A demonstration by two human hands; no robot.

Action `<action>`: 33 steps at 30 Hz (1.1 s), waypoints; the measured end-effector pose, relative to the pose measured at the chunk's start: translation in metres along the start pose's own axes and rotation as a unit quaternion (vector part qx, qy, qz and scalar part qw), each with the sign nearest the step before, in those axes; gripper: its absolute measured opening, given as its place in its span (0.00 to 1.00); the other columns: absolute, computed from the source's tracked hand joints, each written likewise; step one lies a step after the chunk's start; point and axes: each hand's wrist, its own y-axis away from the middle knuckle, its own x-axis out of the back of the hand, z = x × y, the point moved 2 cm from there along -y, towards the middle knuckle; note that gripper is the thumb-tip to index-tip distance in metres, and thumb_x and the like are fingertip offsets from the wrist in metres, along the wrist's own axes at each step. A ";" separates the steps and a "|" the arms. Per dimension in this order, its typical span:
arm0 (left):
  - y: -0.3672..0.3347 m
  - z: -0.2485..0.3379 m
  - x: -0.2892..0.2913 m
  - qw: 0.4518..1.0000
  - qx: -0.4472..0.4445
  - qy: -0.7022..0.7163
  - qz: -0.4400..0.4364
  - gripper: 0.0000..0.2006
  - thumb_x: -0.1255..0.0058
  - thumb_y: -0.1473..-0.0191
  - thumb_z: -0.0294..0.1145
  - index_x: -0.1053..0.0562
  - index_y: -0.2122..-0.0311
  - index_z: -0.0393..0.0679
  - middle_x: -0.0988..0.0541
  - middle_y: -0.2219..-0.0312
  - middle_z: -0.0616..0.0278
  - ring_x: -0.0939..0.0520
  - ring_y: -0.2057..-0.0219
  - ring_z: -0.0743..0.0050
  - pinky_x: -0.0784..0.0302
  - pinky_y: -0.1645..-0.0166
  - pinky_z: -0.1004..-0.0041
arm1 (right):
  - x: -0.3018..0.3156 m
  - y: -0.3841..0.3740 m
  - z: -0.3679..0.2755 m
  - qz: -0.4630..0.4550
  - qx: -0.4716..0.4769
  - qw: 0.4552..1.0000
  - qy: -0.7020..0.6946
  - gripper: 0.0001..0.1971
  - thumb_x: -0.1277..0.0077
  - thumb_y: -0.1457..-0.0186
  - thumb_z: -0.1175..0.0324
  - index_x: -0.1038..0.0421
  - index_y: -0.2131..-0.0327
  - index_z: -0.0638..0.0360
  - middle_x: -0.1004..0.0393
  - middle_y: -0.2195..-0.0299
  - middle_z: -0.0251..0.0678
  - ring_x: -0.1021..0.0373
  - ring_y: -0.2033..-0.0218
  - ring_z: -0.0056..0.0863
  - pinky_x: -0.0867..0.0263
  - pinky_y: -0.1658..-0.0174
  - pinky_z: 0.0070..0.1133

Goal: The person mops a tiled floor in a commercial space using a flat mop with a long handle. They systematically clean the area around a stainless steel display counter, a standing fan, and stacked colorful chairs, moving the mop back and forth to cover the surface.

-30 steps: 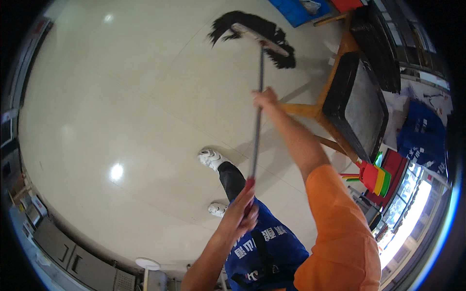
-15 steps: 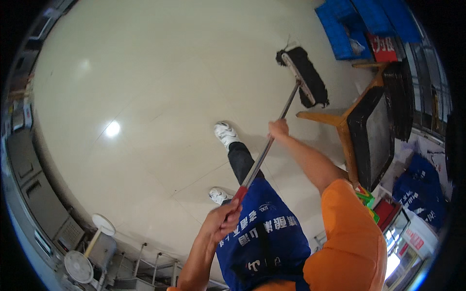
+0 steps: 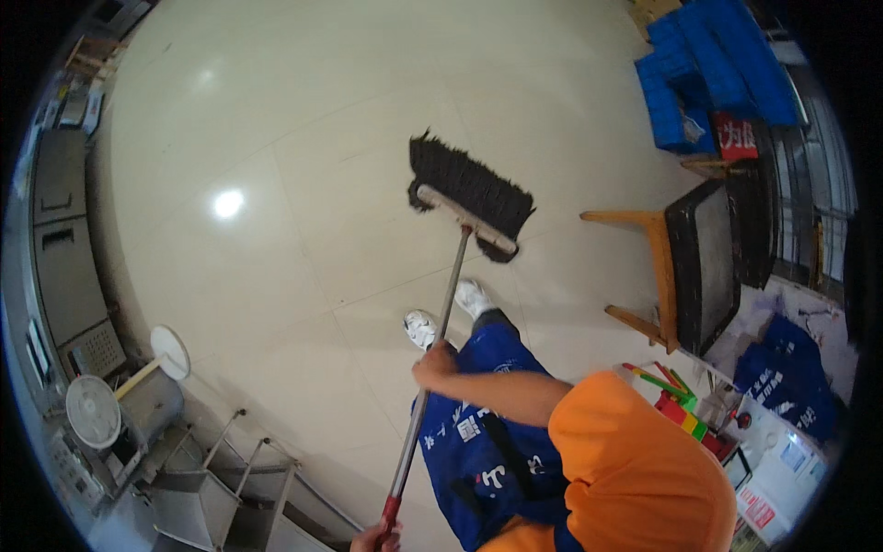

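Note:
A mop (image 3: 474, 193) with a wide, black fringed head lies on the tiled floor ahead of my feet, its pale bar across the middle. Its metal pole slants down toward me and ends in a red grip. Round the middle of the pole my right hand (image 3: 435, 365) is closed. At the lower edge, partly cut off by the frame, my left hand (image 3: 377, 536) wraps the red grip. Behind the pole are my blue apron (image 3: 497, 432) and my white shoes (image 3: 474, 298).
To the right stand a wooden-legged chair (image 3: 704, 262) with a dark seat and stacked blue crates (image 3: 676, 92). A grey cabinet (image 3: 69, 258) lines the left side. Metal racks (image 3: 198, 501) and a round-lidded pot (image 3: 152, 405) sit at lower left.
The mop head has swept from the far right leftward to in front of my feet. Both hands have come lower and further left with the pole. My feet have shifted too.

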 end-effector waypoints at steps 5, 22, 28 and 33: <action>0.062 -0.087 0.053 0.947 -0.136 -0.032 0.290 0.22 0.51 0.42 0.52 0.26 0.52 0.45 0.22 0.71 0.66 0.23 0.73 0.75 0.22 0.66 0.69 | -0.078 0.065 0.023 -0.140 -0.095 0.959 -0.228 0.30 0.51 0.46 0.69 0.55 0.48 0.78 0.31 0.59 0.61 0.24 0.74 0.45 0.25 0.76 0.31; -0.305 -0.068 -0.122 0.991 -0.103 -0.088 0.015 0.17 0.53 0.38 0.38 0.38 0.79 0.47 0.41 0.92 0.73 0.43 0.95 0.83 0.52 0.91 0.81 | 0.199 -0.208 0.013 -0.064 0.063 0.996 -0.019 0.43 0.52 0.42 0.58 0.65 0.44 0.91 0.25 0.72 0.55 0.22 0.68 0.41 0.24 0.69 0.28; -0.398 0.037 -0.125 0.970 -0.158 0.044 -0.180 0.08 0.54 0.40 0.30 0.34 0.71 0.43 0.39 0.89 0.75 0.42 0.93 0.90 0.50 0.92 0.84 | 0.173 -0.180 -0.003 -0.030 0.165 0.951 -0.259 0.43 0.47 0.44 0.63 0.67 0.43 0.81 0.27 0.73 0.52 0.24 0.75 0.36 0.24 0.74 0.29; -0.362 0.036 -0.039 0.948 -0.160 0.098 -0.257 0.06 0.54 0.40 0.29 0.33 0.67 0.38 0.39 0.88 0.75 0.43 0.93 0.90 0.50 0.92 0.84 | 0.099 -0.160 0.006 -0.059 0.171 0.974 -0.137 0.37 0.51 0.42 0.59 0.63 0.48 0.79 0.28 0.74 0.53 0.25 0.81 0.41 0.25 0.81 0.33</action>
